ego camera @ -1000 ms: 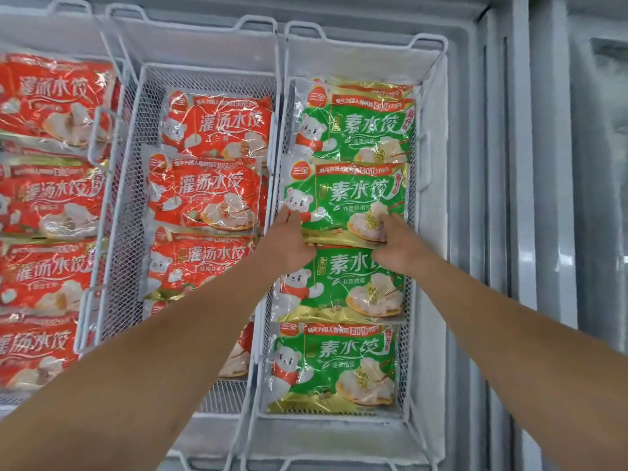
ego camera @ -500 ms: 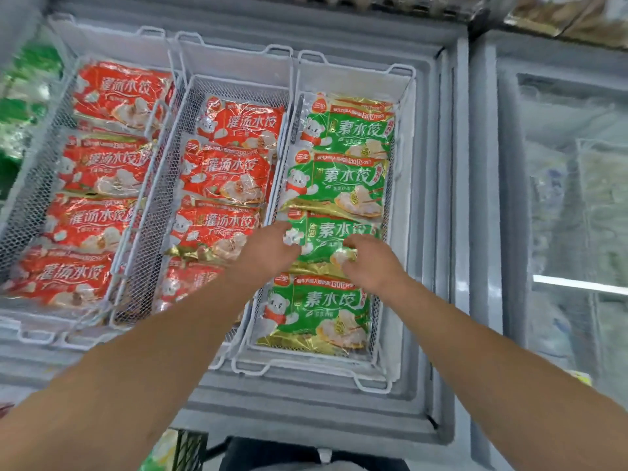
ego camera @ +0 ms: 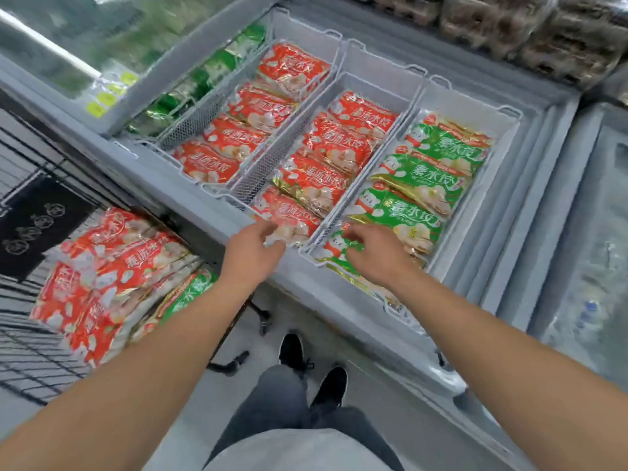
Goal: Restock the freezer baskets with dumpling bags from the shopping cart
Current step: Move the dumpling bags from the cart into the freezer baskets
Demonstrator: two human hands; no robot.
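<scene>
1. My left hand (ego camera: 249, 253) hangs over the near rim of the freezer (ego camera: 190, 195), fingers loosely curled, holding nothing; the fingertips sit at the front edge of the nearest red bag (ego camera: 289, 217) in the middle basket (ego camera: 258, 175), and I cannot tell whether they touch it.
2. My right hand (ego camera: 375, 254) lies over the nearest green bag (ego camera: 334, 249) in the right basket (ego camera: 509, 112). The fingers are bent, but the blur hides whether they pinch the wrapper or only rest on it.
3. The stock I need sits to my left in the shopping cart (ego camera: 34, 351): a heap of red dumpling bags (ego camera: 112, 263) with one green bag (ego camera: 190, 294) at its near side.
4. I judge this the end of tidying a row, so the step in hand is letting go cleanly and turning to the cart.
5. To do it well, I should press the front green bag flat inside the wire rim, label up, overlapping like the ones behind it.
6. The wrappers look slick and the dumplings inside loose, so I would lift the next bag by both short ends.
7. The right basket looks full; the middle one appears to have more depth for red bags.
</scene>
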